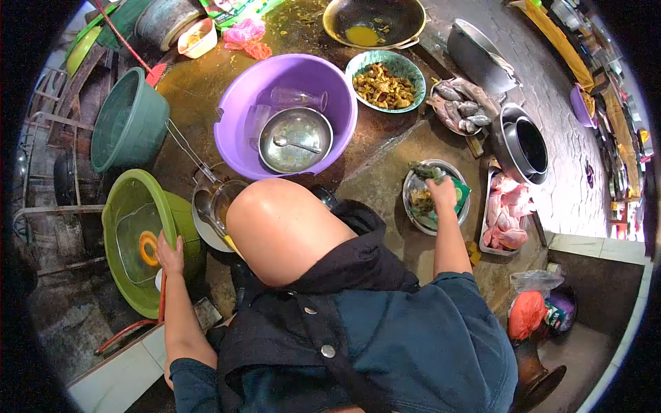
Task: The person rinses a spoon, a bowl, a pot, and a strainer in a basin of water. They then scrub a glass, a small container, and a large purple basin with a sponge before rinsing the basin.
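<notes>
My left hand (171,256) is at the near right rim of a lime-green tub (175,213), its fingers closed over the edge. An orange ring (148,248) shows inside the tub, close to those fingertips. On my other side, my right hand (441,191) reaches over a round metal bowl (463,215). Its fingers are closed on a dark grey-green wad (421,170) that looks like a scouring pad. A green packet (460,193) lies in the bowl beside the hand.
Ahead stands a purple basin (228,148) with glasses, a metal bowl and a spoon. Around it are a teal tub (131,124), a bowl of browned pieces (384,86), a wok (375,17), fish (465,103), raw chicken (506,213) and black pots (530,144). A strainer (224,199) rests near my knee.
</notes>
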`<control>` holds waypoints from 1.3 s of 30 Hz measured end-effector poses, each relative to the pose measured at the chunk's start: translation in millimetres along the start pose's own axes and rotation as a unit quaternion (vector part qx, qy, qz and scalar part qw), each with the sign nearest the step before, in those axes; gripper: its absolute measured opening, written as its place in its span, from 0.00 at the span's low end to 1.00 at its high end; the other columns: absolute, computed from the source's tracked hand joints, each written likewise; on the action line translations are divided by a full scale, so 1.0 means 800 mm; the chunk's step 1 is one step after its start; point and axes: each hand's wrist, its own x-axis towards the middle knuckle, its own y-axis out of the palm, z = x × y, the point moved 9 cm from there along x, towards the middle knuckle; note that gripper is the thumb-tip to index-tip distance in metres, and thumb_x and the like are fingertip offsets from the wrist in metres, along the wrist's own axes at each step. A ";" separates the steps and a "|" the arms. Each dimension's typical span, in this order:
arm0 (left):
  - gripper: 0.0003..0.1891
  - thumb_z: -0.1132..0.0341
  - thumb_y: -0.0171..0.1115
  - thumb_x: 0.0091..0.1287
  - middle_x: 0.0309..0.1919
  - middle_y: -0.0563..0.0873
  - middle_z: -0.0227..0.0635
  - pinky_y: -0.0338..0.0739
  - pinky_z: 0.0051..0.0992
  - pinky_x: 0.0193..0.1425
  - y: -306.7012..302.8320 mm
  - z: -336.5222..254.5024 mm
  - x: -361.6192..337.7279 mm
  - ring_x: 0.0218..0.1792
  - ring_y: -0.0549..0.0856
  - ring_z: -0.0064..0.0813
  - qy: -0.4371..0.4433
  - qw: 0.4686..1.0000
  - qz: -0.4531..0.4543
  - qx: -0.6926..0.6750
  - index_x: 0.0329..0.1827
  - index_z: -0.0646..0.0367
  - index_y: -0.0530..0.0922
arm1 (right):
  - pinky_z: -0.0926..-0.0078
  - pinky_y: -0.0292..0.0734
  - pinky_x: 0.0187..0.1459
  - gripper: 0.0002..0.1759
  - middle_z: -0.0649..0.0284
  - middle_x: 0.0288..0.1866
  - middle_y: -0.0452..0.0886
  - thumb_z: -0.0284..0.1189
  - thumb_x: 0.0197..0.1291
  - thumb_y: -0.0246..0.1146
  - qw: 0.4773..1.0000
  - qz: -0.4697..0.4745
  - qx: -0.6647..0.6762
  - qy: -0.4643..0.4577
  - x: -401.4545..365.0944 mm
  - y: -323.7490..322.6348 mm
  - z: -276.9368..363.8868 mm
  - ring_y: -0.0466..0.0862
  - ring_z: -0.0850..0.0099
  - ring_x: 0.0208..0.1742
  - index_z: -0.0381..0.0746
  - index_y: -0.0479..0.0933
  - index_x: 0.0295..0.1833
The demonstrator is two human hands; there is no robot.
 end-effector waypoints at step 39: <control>0.36 0.37 0.48 0.62 0.60 0.72 0.45 0.62 0.29 0.63 0.071 0.086 0.012 0.59 0.72 0.37 -0.288 0.848 0.159 -0.416 0.61 0.60 0.69 | 0.64 0.75 0.44 0.09 0.57 0.41 0.77 0.25 0.58 0.51 0.826 0.013 -0.437 -0.357 0.008 0.169 0.031 0.78 0.59 0.45 0.39 0.69 0.44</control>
